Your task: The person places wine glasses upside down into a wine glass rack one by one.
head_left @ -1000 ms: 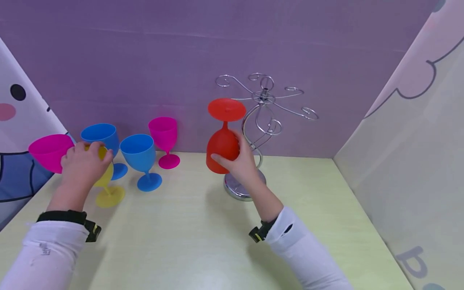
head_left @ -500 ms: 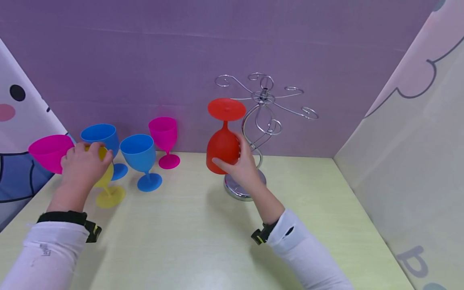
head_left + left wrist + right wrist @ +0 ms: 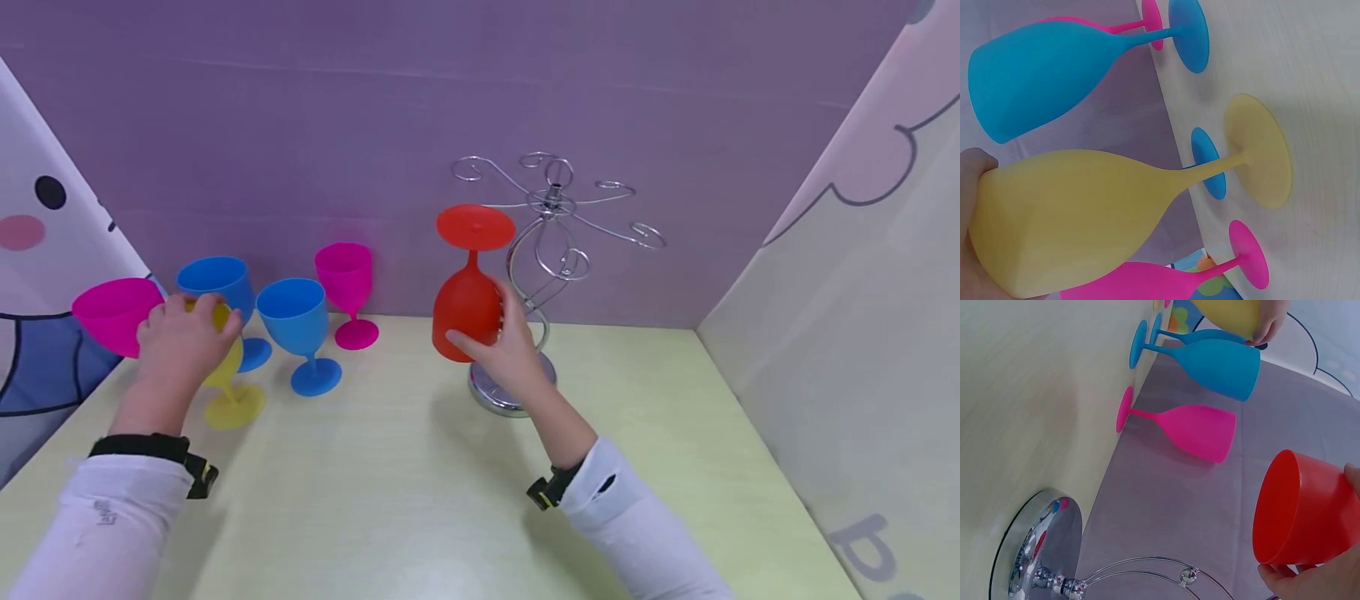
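Note:
My right hand (image 3: 510, 350) grips a red goblet (image 3: 467, 308) by its bowl. The goblet is upside down, its foot on top, held above the table just left of the chrome stemware rack (image 3: 553, 204). In the right wrist view the goblet's open rim (image 3: 1277, 506) faces the table side, with fingers around the bowl. On the left, my left hand (image 3: 180, 337) holds the rim of an upright yellow goblet (image 3: 235, 404) from above. The left wrist view shows the yellow bowl (image 3: 1072, 219) between thumb and fingers, its foot (image 3: 1260, 150) close to the table.
Around the yellow goblet stand two blue goblets (image 3: 300, 321) and a magenta goblet (image 3: 118, 312) at far left. Another magenta goblet (image 3: 347, 275) is by the purple back wall (image 3: 300, 142). The rack's curled wire arms spread above its round base (image 3: 498, 396). A pale side panel (image 3: 862, 358) bounds the right.
The head view has shifted slightly, so everything appears a little farther right. Both hands keep their grips on the red and yellow goblets, with no clear movement.

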`<act>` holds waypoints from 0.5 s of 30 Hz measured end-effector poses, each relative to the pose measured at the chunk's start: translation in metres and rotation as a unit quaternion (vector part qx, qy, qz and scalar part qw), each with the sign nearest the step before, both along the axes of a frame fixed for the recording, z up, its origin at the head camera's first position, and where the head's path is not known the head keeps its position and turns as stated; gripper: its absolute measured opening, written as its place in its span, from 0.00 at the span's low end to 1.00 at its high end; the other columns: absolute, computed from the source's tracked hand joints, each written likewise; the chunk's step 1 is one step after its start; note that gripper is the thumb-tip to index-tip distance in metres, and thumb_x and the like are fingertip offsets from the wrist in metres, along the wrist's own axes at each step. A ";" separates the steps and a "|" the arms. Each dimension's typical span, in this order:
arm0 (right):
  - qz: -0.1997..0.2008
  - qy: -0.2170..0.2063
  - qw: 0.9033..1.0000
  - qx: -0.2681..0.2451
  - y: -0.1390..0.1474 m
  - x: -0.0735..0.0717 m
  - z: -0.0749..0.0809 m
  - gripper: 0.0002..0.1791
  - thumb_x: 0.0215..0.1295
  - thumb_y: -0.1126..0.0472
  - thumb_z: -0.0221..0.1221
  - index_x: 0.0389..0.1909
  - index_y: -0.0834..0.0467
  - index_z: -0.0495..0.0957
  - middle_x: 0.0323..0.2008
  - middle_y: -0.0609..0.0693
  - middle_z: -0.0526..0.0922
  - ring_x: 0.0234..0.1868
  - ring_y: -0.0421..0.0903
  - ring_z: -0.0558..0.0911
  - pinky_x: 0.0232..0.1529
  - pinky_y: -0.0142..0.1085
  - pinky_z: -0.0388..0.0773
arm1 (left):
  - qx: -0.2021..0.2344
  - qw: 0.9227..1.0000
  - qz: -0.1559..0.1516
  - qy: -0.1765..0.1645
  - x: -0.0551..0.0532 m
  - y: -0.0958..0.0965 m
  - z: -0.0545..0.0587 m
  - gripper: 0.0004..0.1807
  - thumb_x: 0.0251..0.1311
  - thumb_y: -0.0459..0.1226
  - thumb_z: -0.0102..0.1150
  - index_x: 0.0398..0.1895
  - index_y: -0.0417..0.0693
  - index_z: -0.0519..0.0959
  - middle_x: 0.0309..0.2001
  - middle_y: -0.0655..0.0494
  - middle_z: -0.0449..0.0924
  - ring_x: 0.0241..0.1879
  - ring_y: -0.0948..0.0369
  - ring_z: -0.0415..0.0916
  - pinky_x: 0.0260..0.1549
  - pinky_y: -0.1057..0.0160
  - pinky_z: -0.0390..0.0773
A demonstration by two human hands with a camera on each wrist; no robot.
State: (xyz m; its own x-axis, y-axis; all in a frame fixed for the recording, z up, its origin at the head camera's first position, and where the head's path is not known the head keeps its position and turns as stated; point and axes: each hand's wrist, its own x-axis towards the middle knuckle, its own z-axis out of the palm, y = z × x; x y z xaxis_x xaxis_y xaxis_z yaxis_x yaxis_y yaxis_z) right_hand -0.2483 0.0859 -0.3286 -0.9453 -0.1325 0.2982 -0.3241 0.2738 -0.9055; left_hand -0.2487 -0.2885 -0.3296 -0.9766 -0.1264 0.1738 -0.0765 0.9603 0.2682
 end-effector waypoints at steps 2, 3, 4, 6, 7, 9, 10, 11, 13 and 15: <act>0.000 0.001 1.000 -0.002 0.001 0.000 0.000 0.48 0.47 0.56 0.68 0.65 0.45 0.50 0.60 0.46 0.62 0.58 0.45 0.63 0.46 0.46 0.77 | -0.005 1.000 -0.001 0.002 -0.001 0.001 0.000 0.30 0.65 0.49 0.40 0.61 0.35 0.56 0.57 0.23 0.48 0.55 0.28 0.48 0.49 0.28 0.55; 0.003 0.002 1.000 -0.003 0.002 0.000 0.000 0.48 0.47 0.56 0.68 0.66 0.45 0.50 0.61 0.46 0.62 0.59 0.45 0.63 0.46 0.46 0.77 | -0.006 1.000 0.000 0.003 -0.001 0.002 0.001 0.30 0.65 0.49 0.40 0.61 0.35 0.57 0.57 0.23 0.49 0.55 0.28 0.48 0.49 0.28 0.55; 0.006 0.003 1.000 -0.002 0.002 0.000 0.000 0.48 0.47 0.56 0.68 0.66 0.45 0.50 0.61 0.46 0.62 0.59 0.45 0.63 0.46 0.45 0.77 | -0.007 1.000 0.000 0.004 -0.001 0.002 0.001 0.30 0.65 0.49 0.40 0.61 0.35 0.57 0.57 0.23 0.49 0.55 0.28 0.48 0.49 0.28 0.56; 0.010 0.005 1.000 0.003 0.003 0.000 0.000 0.48 0.48 0.56 0.68 0.66 0.45 0.49 0.61 0.47 0.62 0.59 0.45 0.62 0.47 0.45 0.77 | -0.008 1.000 0.001 0.004 -0.001 0.002 0.001 0.30 0.65 0.49 0.40 0.61 0.35 0.57 0.57 0.22 0.49 0.55 0.28 0.48 0.49 0.28 0.56; 0.010 0.005 1.000 0.007 0.003 0.000 0.001 0.48 0.48 0.56 0.68 0.66 0.46 0.49 0.61 0.47 0.62 0.59 0.45 0.62 0.47 0.45 0.77 | -0.007 1.000 0.000 0.003 0.000 0.002 0.001 0.30 0.65 0.49 0.40 0.61 0.35 0.57 0.57 0.22 0.49 0.55 0.28 0.48 0.49 0.28 0.55; 0.009 0.002 1.000 0.017 0.003 0.002 0.003 0.48 0.48 0.56 0.67 0.67 0.46 0.49 0.62 0.47 0.61 0.59 0.45 0.62 0.48 0.45 0.76 | -0.003 1.000 -0.001 0.002 0.000 0.003 0.001 0.30 0.65 0.49 0.39 0.61 0.35 0.56 0.58 0.23 0.48 0.55 0.28 0.48 0.49 0.28 0.55; 0.008 -0.001 1.000 0.020 0.003 0.004 0.005 0.48 0.49 0.57 0.67 0.67 0.47 0.49 0.62 0.48 0.61 0.59 0.45 0.62 0.49 0.45 0.76 | -0.002 1.000 -0.002 0.001 0.000 0.003 0.001 0.30 0.65 0.49 0.39 0.61 0.35 0.56 0.58 0.23 0.48 0.55 0.28 0.48 0.50 0.28 0.54; 0.007 -0.003 1.000 0.024 0.002 0.007 0.008 0.47 0.49 0.58 0.67 0.67 0.48 0.49 0.62 0.49 0.61 0.60 0.46 0.62 0.49 0.46 0.75 | -0.001 1.000 -0.003 0.000 0.001 0.003 0.001 0.30 0.65 0.49 0.39 0.61 0.35 0.56 0.58 0.23 0.48 0.55 0.28 0.47 0.50 0.28 0.54; 0.006 -0.010 1.000 0.027 0.001 0.014 0.016 0.47 0.50 0.60 0.66 0.67 0.50 0.48 0.63 0.51 0.60 0.60 0.48 0.61 0.50 0.46 0.75 | 0.001 1.000 -0.004 0.000 0.001 0.004 0.001 0.30 0.65 0.49 0.39 0.61 0.35 0.56 0.58 0.23 0.48 0.55 0.28 0.47 0.50 0.28 0.54; 0.006 -0.016 0.999 0.029 0.001 0.020 0.024 0.46 0.51 0.61 0.65 0.68 0.52 0.48 0.63 0.53 0.60 0.60 0.49 0.61 0.50 0.47 0.74 | 0.001 1.000 -0.004 0.001 0.002 0.004 0.001 0.30 0.65 0.49 0.39 0.62 0.35 0.56 0.58 0.23 0.48 0.55 0.28 0.47 0.50 0.28 0.54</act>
State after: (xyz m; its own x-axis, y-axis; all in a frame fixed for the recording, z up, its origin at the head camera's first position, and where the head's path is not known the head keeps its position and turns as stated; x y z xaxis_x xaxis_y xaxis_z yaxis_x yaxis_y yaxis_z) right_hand -0.2279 0.0865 -0.3044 -0.9524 -0.1606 0.2592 -0.2988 0.3226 -0.8981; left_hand -0.2471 -0.2847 -0.3282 -0.9774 -0.1191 0.1746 -0.0686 0.9601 0.2710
